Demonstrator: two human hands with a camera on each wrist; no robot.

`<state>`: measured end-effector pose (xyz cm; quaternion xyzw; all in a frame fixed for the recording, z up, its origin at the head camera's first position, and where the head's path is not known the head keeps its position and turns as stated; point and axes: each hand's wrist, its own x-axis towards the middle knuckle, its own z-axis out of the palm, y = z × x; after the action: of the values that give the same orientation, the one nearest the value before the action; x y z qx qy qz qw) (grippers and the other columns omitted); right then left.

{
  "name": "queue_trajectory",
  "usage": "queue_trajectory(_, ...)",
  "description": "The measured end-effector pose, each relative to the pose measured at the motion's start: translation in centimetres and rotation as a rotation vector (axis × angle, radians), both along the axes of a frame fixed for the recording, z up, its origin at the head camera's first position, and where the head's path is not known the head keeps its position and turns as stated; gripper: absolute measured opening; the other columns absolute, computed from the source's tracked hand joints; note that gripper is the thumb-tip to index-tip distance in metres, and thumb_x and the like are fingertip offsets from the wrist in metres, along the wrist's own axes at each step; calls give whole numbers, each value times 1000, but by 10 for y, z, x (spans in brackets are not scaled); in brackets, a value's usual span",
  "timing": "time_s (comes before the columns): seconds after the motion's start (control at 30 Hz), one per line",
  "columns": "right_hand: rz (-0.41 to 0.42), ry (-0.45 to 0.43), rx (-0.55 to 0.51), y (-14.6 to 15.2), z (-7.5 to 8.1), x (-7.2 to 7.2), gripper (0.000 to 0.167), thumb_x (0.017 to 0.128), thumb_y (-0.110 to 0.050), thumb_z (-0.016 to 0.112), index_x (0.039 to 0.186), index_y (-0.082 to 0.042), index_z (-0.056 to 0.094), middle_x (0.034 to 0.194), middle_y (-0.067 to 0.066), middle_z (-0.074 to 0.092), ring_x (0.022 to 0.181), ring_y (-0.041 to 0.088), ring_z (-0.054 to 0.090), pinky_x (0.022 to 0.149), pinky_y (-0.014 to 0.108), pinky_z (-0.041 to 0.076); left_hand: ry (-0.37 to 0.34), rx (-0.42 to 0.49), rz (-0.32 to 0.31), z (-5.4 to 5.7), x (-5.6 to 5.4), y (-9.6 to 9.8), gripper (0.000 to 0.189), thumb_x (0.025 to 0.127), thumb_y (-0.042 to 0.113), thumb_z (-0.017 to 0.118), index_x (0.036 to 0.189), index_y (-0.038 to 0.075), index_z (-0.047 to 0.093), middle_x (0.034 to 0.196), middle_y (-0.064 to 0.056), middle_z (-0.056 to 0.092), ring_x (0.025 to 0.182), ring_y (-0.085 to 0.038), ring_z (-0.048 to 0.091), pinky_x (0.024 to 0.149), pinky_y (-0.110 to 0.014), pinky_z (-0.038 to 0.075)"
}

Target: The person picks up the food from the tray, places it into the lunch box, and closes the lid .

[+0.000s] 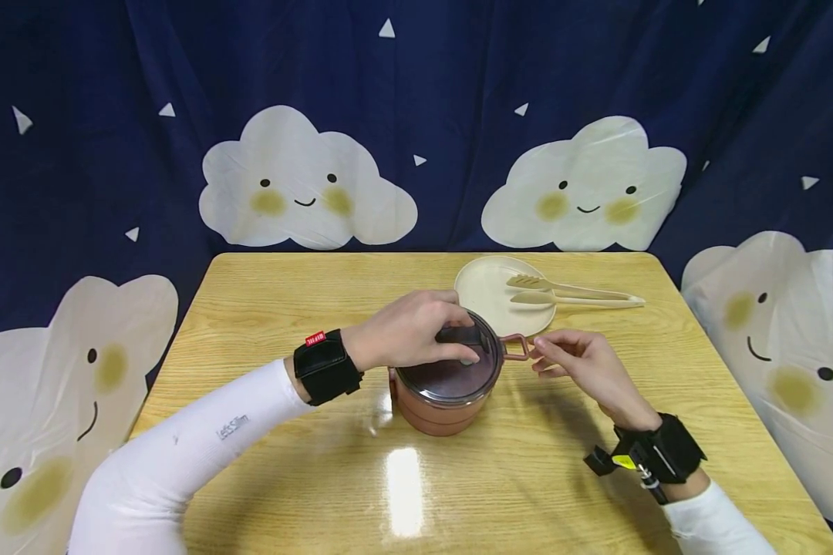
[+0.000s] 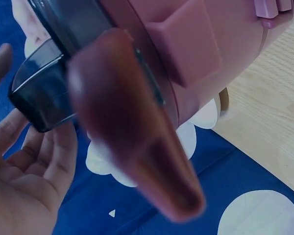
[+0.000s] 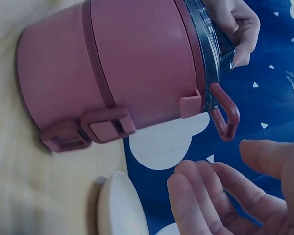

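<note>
A pink tiered lunch box (image 1: pixel 440 412) stands upright on the table under a dark see-through lid (image 1: pixel 444 381). My left hand (image 1: pixel 416 327) grips the lid's raised handle (image 2: pixel 36 90), thumb on one side and fingers on the other. Beside the lid's right edge, my right hand (image 1: pixel 586 366) has its thumb and fingers apart, just off the right clasp (image 3: pixel 228 112), which sticks outward from the rim. The left clasp (image 2: pixel 122 112) also stands out from the lid, blurred and close in the left wrist view. Lower clasps (image 3: pixel 108 125) lie against the box's side.
Behind the box lies a cream plate (image 1: pixel 482 289), with tongs (image 1: pixel 597 297) resting across its right edge. The wooden table (image 1: pixel 284 478) ends at a dark blue curtain (image 1: pixel 451 77) with cloud shapes.
</note>
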<state>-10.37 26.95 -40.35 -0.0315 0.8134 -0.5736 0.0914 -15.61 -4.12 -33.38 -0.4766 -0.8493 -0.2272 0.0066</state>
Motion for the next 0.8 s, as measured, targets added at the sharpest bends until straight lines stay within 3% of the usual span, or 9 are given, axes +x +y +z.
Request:
queue_trajectory(0.17, 24, 173, 182, -3, 14, 0, 34, 105, -28, 67, 128, -3, 72, 116, 7, 79, 96, 2, 74, 83, 26, 63, -21, 38, 50, 4, 5, -13, 53, 89, 51, 82, 123, 10, 77, 106, -1, 69, 93, -14, 62, 83, -31, 54)
queue_trajectory(0.27, 56, 301, 262, -4, 22, -1, 28, 101, -21, 73, 127, -12, 75, 122, 8, 77, 102, -3, 70, 84, 20, 59, -20, 58, 79, 4, 9, -27, 62, 87, 53, 83, 128, 8, 74, 110, -3, 68, 100, -18, 63, 88, -33, 55)
queue_trajectory(0.43, 166, 490, 346, -6, 30, -6, 41, 90, -13, 84, 130, -17, 74, 127, 4, 74, 107, -2, 68, 91, 19, 57, -38, 53, 133, -3, 16, -55, 74, 83, 56, 86, 135, 5, 69, 118, -4, 68, 108, -20, 64, 93, -35, 56)
queue_trajectory(0.6, 259, 616, 513, -10, 36, -10, 55, 83, -21, 91, 134, -16, 71, 135, 4, 71, 112, 11, 68, 92, 28, 57, -67, 26, 198, -16, 25, -78, 76, 79, 57, 88, 134, 8, 71, 120, -3, 70, 111, -18, 64, 95, -37, 57)
queue_trajectory(0.7, 319, 655, 567, -15, 38, -12, 59, 81, -24, 93, 134, -13, 71, 134, 5, 71, 114, 19, 69, 90, 39, 59, -79, 11, 228, -23, 29, -87, 76, 79, 58, 88, 134, 8, 71, 121, -5, 71, 111, -19, 65, 95, -39, 57)
queue_trajectory(0.8, 369, 681, 608, -19, 37, -14, 58, 82, -25, 92, 133, -10, 71, 128, 4, 72, 112, 20, 70, 88, 41, 58, -92, 7, 256, -28, 33, -94, 67, 82, 53, 87, 129, 8, 73, 120, -5, 71, 110, -19, 66, 95, -40, 58)
